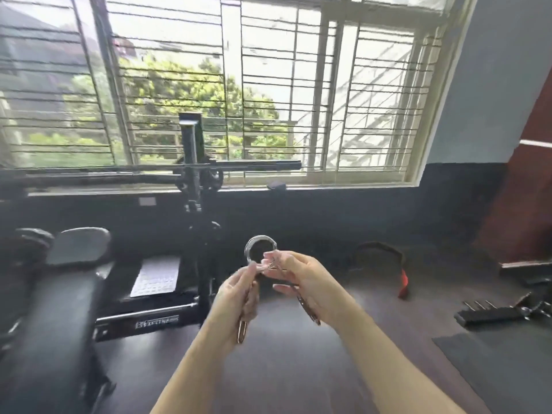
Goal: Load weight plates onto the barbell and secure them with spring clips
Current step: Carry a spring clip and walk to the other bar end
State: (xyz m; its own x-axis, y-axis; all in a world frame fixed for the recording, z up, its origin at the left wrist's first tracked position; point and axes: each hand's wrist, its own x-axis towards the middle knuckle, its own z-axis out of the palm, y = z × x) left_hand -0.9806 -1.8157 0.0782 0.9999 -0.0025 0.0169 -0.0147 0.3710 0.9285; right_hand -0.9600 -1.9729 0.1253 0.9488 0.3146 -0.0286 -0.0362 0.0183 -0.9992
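Observation:
I hold a metal spring clip [260, 243] in front of me at mid-frame, its coiled ring pointing up and away. My left hand [236, 297] grips the clip's left handle, whose brown tip sticks out below the palm. My right hand [301, 282] grips the right handle, which runs down past the fingers. The barbell [239, 166] lies across a black rack upright [191, 162] under the window, its bare right sleeve pointing right. No weight plate shows on that sleeve.
A black bench [59, 294] stands at the left. A dark ring-shaped item with a red strap [385, 264] lies on the floor to the right, and a black bar attachment [504, 312] and a mat [513, 363] lie further right.

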